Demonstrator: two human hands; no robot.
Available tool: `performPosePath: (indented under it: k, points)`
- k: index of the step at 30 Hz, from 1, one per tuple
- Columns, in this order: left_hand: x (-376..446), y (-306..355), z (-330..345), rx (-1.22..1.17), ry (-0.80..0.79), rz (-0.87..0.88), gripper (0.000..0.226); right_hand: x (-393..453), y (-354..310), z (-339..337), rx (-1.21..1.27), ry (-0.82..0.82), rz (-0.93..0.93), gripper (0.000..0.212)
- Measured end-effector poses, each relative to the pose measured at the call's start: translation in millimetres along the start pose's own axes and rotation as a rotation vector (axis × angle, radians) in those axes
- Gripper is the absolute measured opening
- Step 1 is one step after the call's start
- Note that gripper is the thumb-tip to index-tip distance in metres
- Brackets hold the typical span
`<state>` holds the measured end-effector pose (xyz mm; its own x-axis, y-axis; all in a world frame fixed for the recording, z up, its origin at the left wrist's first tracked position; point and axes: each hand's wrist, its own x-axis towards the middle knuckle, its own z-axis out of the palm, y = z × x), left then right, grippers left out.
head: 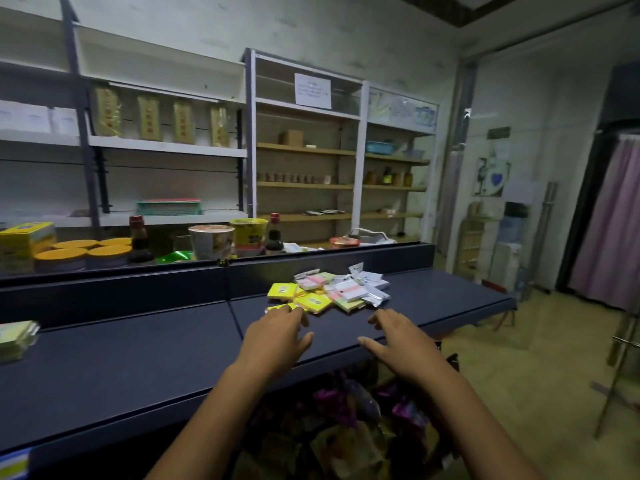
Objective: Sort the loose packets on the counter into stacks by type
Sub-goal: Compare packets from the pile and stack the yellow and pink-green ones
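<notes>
My left hand (277, 336) hovers with fingers spread and holding nothing, fingertips at the nearest yellow packet (280, 308), and my right hand (398, 344) is likewise open and empty just short of the mixed pile of packets (329, 289), which lies just beyond both hands on the dark blue desk (138, 355). I would lift the yellow packets first with the left hand and stack them aside, squaring edges, while the right steadies the pink and white ones. Shelves (304, 150) stand beyond the hands.
</notes>
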<state>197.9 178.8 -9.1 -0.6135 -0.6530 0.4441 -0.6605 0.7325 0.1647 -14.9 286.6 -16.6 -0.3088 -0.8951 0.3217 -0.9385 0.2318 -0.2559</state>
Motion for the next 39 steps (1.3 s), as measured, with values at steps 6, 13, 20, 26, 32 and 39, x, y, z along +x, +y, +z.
performPosePath:
  k: [6,13,20,26,32,39]
  points:
    - [25,23,14,-0.009,0.004,0.012,0.03,11,36,-8,0.012,0.026,0.02,0.049]
    - [76,27,50,-0.015,0.006,-0.01,0.029,54,73,8,0.018,0.007,0.017,0.048]
    - [142,12,88,-0.036,0.021,-0.057,0.03,128,105,21,-0.003,-0.005,-0.015,0.045]
    - [195,-23,104,0.016,0.069,-0.119,0.029,201,110,37,0.069,0.016,-0.083,0.038]
    - [213,-55,124,0.042,0.055,-0.265,0.028,259,109,66,0.131,-0.03,-0.173,0.038]
    - [233,-83,147,0.056,0.074,-0.521,0.026,329,106,100,0.199,-0.074,-0.349,0.037]
